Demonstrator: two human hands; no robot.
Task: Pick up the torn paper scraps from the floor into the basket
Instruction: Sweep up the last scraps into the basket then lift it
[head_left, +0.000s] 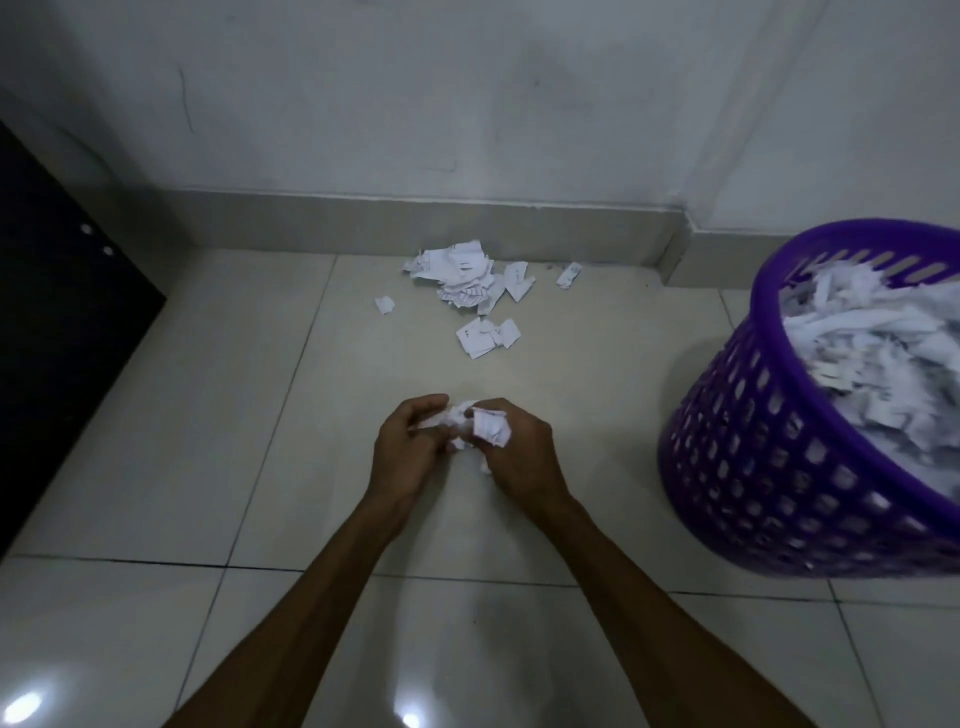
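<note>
Tiled floor (156, 467), both hands, left hand (410, 447) and right hand (519, 452), clutching crumpled paper scraps (480, 423), loose scraps (462, 283) by wall, purple basket (769, 467) right.

Purple, white and cream

The basket (779, 447) is purple with a grid of slots; the paper scraps (462, 283) are white with dark print, on glossy cream floor tiles (208, 415) beside a black cabinet (57, 322).
</note>
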